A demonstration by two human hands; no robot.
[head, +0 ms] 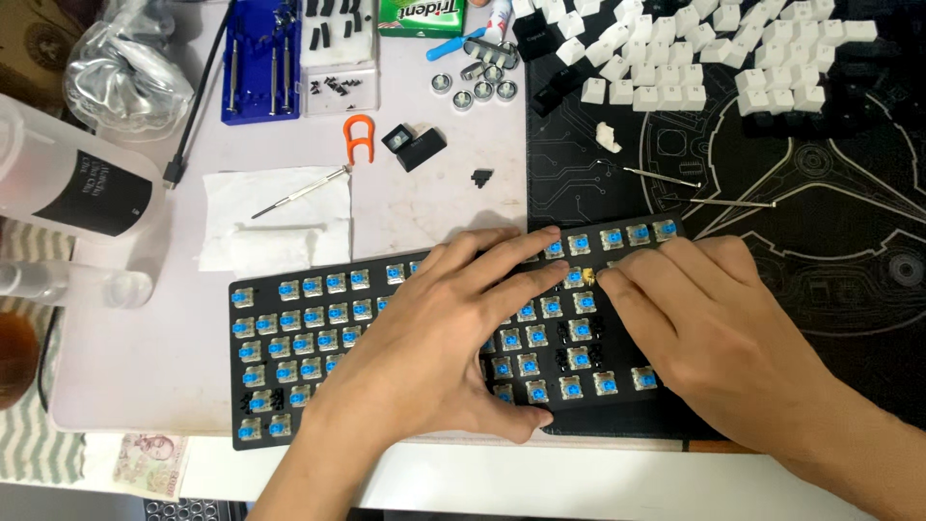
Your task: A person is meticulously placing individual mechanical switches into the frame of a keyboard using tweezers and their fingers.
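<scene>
Head view, looking down on a desk (145, 367). A bare keyboard (318, 328), black plate with blue-stemmed switches and no caps, lies near the front edge, partly on a white mat (424, 203) and partly on a black mat (820, 222). Its long axis runs left to right, the right end tilted slightly away from the person; the switch tops face up.

The left hand (453, 328) lies flat over the middle of the keyboard, fingers spread and extended, gripping nothing. The right hand (714, 338) rests on the right part, fingers curled so that the tips meet the left fingertips at 1 switch (577, 278) in an upper row; whether it pinches anything there cannot be told.

Judgement: work on a single switch goes best with the flat hand steadying the plate while force is applied straight along the switch's vertical axis, not sideways, sparing the pins.

Around: white keycaps (694, 58) at upper right, an orange puller (359, 137), a screwdriver (299, 193) on tissue (270, 222), a blue tool case (260, 58), a plastic bottle (68, 174).
</scene>
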